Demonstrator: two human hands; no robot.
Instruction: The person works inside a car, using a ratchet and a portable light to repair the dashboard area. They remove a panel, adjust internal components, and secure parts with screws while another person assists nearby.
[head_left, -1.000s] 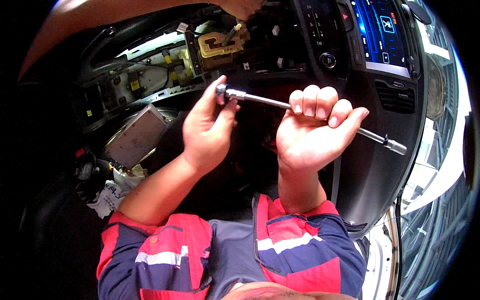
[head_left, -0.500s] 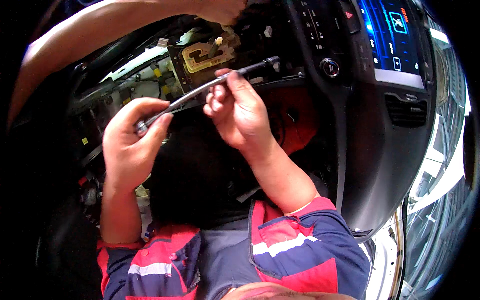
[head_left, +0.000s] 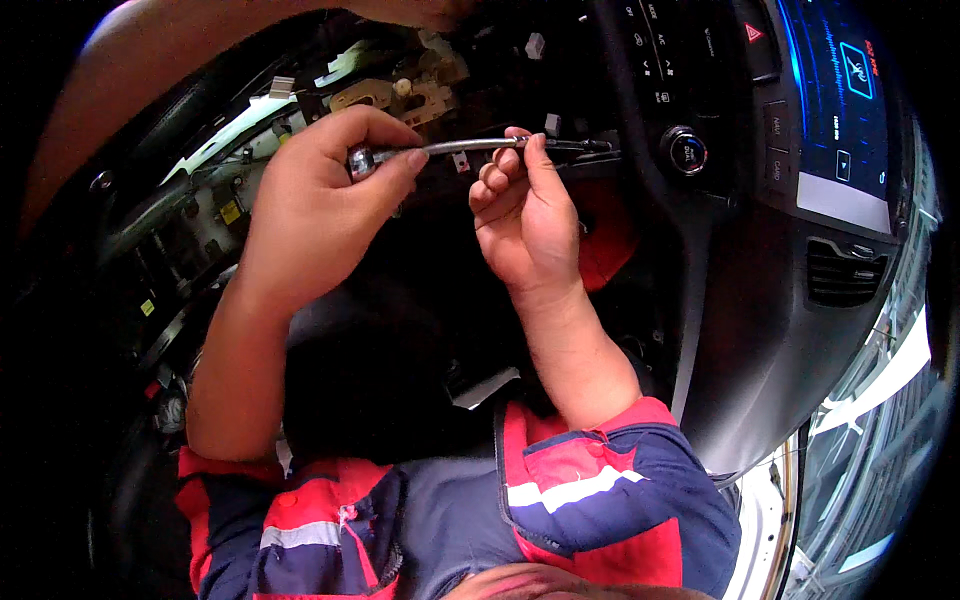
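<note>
A long slim socket wrench [head_left: 470, 145] in chrome, darker toward its right end, lies nearly level between my hands above the opened centre console. My left hand [head_left: 325, 195] closes round its left end, thumb and forefinger pinching it just beside the rounded shiny head. Farther right, my right hand [head_left: 530, 220] pinches the shaft between thumb and forefinger, the other fingers curled. The dark tip sticks out past my right hand, close to the dashboard. Behind the tool is the exposed gear selector plate [head_left: 425, 100], partly covered by my left hand.
At right stand the climate panel with a round knob [head_left: 684, 150], a lit screen [head_left: 835, 100] and an air vent [head_left: 847, 272]. White connectors [head_left: 535, 46] sit among the console parts. Another person's bare arm [head_left: 200, 45] crosses the top left.
Both hands have moved to the right with the wrench, the left one also upward. The wrench has swung from a slant to nearly level. The other person's arm has shifted up.
</note>
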